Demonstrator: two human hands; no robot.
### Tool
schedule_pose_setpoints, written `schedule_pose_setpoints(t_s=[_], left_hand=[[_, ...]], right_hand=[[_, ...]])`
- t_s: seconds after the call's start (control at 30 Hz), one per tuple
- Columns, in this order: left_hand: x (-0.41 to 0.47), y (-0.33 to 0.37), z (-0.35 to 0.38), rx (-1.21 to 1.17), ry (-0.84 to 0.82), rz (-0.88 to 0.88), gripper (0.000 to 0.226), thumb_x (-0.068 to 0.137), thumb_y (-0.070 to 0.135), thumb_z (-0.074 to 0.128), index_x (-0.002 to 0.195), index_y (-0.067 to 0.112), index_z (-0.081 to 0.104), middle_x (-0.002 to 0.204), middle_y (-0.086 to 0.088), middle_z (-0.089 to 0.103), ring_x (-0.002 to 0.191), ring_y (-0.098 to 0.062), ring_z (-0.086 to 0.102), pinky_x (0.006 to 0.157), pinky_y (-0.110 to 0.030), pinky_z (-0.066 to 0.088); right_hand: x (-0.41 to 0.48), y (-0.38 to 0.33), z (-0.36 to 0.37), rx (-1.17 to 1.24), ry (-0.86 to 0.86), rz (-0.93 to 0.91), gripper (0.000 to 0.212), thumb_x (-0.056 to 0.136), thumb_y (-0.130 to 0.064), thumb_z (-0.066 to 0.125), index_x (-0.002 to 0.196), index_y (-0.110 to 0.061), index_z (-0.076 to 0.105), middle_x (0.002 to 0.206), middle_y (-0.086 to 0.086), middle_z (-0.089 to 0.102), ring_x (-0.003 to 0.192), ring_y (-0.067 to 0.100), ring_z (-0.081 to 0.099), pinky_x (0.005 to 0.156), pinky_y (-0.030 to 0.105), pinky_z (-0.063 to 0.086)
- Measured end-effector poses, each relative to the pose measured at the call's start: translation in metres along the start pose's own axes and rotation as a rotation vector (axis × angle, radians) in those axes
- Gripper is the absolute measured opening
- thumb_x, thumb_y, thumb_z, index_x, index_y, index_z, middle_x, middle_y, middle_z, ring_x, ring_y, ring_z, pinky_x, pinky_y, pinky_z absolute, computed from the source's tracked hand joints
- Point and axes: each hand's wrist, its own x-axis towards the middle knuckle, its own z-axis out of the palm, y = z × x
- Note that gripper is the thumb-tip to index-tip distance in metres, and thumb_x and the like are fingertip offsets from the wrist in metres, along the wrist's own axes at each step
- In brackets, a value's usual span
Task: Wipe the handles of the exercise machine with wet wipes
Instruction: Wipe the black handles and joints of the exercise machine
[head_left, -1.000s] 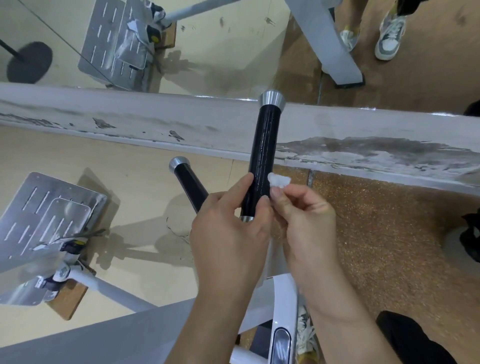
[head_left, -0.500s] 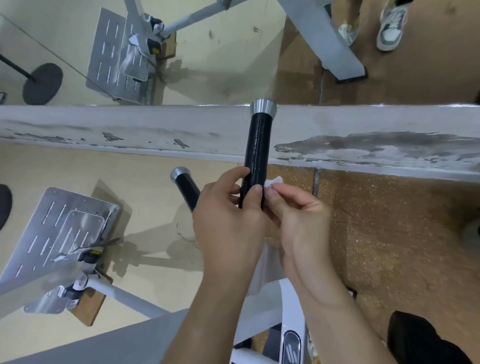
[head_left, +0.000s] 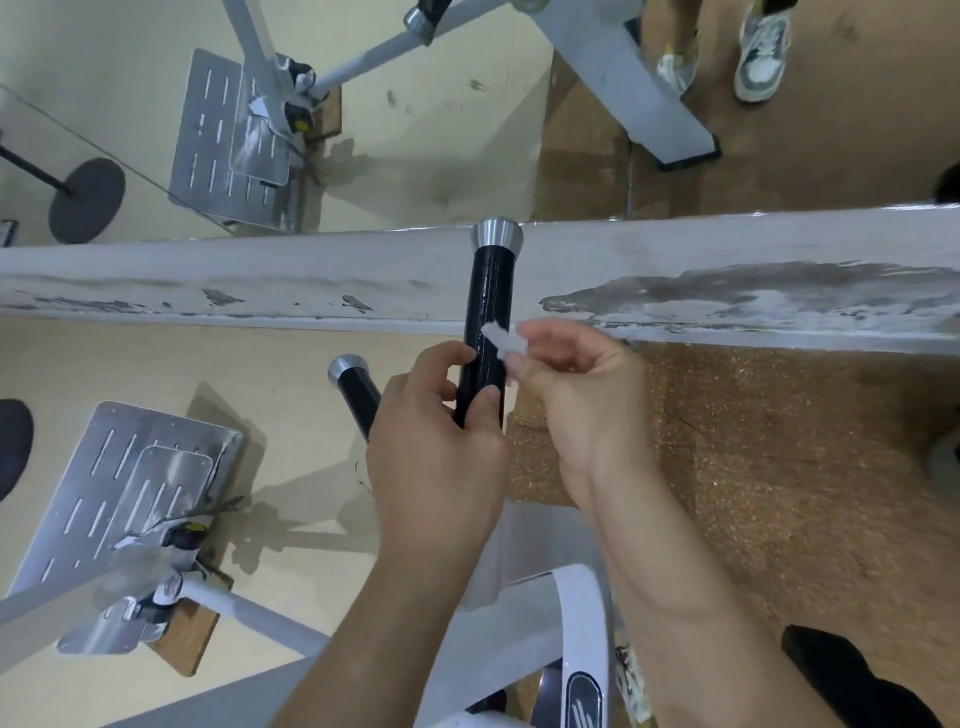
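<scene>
A black machine handle (head_left: 488, 301) with a silver end cap stands upright at the centre of the head view. My left hand (head_left: 436, 441) wraps the handle's lower part, thumb on its right side. My right hand (head_left: 576, 395) pinches a small white wet wipe (head_left: 500, 338) and presses it against the right side of the handle, just above my left thumb. A second black handle (head_left: 358, 395) with a silver cap pokes out to the left, partly hidden behind my left hand.
A worn white ledge (head_left: 260, 280) runs across under a floor mirror. A perforated metal footplate (head_left: 124, 499) on a white arm sits at lower left. The white machine frame (head_left: 582, 623) is below my wrists. Another person's sneakers (head_left: 758, 57) show at the top right.
My right hand has slid the wipe up the handle, clear of my left fingers, and its fingers have spread. My left hand keeps its grip low on the handle.
</scene>
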Motion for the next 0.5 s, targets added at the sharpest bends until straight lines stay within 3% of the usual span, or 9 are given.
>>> schedule_pose_setpoints(t_s=[0.13,0.3,0.4,0.5], left_hand=[[0.003,0.004,-0.001,0.021,-0.072,0.013,0.041,0.087,0.026,0.057,0.122,0.048,0.053,0.091,0.003,0.059,0.089,-0.015,0.059,0.076,-0.036,0.047],[-0.001,0.006,0.005,0.026,-0.023,0.05,0.042,0.089,0.022,0.055,0.125,0.043,0.054,0.082,0.011,0.047,0.09,-0.014,0.054,0.072,-0.028,0.038],[0.002,0.002,0.006,0.053,-0.007,0.077,0.043,0.088,0.02,0.055,0.123,0.044,0.056,0.081,0.012,0.046,0.083,-0.012,0.052,0.066,-0.025,0.035],[0.004,0.001,0.007,0.053,-0.011,0.087,0.042,0.087,0.021,0.056,0.121,0.045,0.057,0.085,0.007,0.049,0.076,-0.004,0.05,0.06,-0.015,0.033]], right_hand=[[0.001,-0.002,0.002,0.004,-0.005,-0.059,0.01,0.077,-0.011,0.075,0.083,-0.019,0.075,0.077,-0.003,0.073,0.072,0.006,0.067,0.07,0.021,0.055],[-0.013,0.003,-0.003,-0.039,0.006,-0.048,0.018,0.076,0.0,0.073,0.076,-0.018,0.073,0.074,-0.003,0.072,0.065,-0.001,0.066,0.061,0.009,0.048],[0.008,-0.004,0.008,0.062,0.073,0.019,0.02,0.075,0.002,0.073,0.071,-0.017,0.072,0.069,0.001,0.071,0.066,0.009,0.067,0.063,0.017,0.054],[0.039,-0.017,0.013,0.013,0.125,-0.062,0.015,0.077,-0.005,0.073,0.072,-0.019,0.072,0.07,0.001,0.071,0.069,0.013,0.068,0.072,0.028,0.058]])
